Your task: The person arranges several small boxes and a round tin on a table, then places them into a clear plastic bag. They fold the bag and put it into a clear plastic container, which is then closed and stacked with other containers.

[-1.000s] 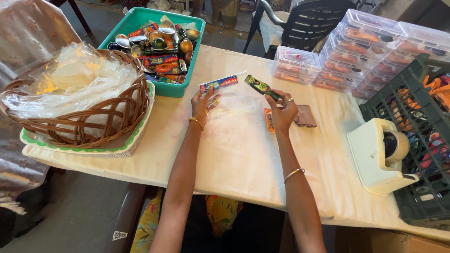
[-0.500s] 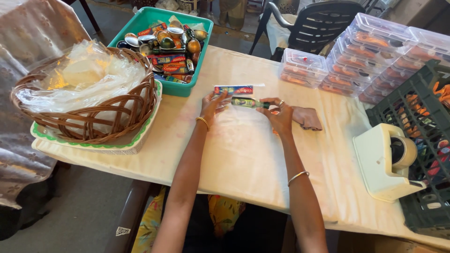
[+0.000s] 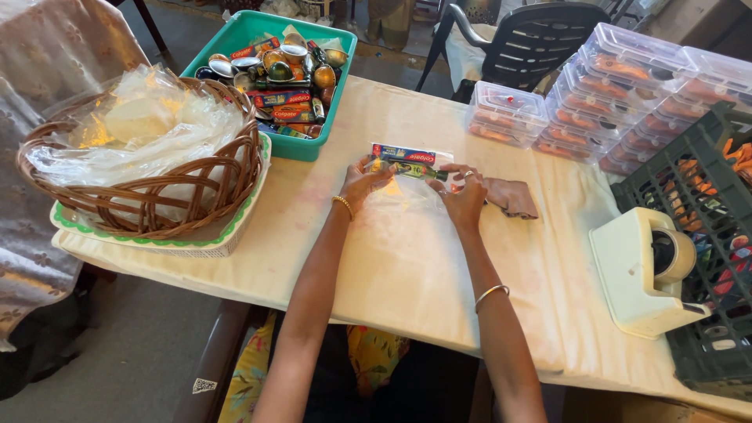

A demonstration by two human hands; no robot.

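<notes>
While the right hand [image 3: 464, 197] was up in the air a second ago, pinching a small dark green packet over the table, it's now down flat with the left hand [image 3: 363, 182], and both are working at the mouth of a clear plastic bag [image 3: 407, 205]. So the way we're reading it, the green packet [image 3: 413, 170] has gone down to the bag's opening, right next to the long blue and red toothpaste box [image 3: 403, 153] lying just beyond the fingertips. Whether the two items are already inside the plastic or only resting on its edge, we can't tell from here.

Pose-wise: both forearms are coming in from the bottom and angling toward each other, wrists low on the cloth, a bangle on each. Left fingers are curled narrow, pinching the bag's top corner by the box. Right fingers are bunched narrow too, nipping the plastic at the packet's other end. The rest of the bag is lying flat under and behind the palms.

Just outside the right fingers we're seeing a folded brown cloth [image 3: 511, 197]. Further out past the left fingers there's a teal tub [image 3: 338, 94] full of small goods, and a wicker basket [image 3: 141, 196] stuffed with plastic bags. Well off to the right, a cream tape dispenser [image 3: 646, 274].
</notes>
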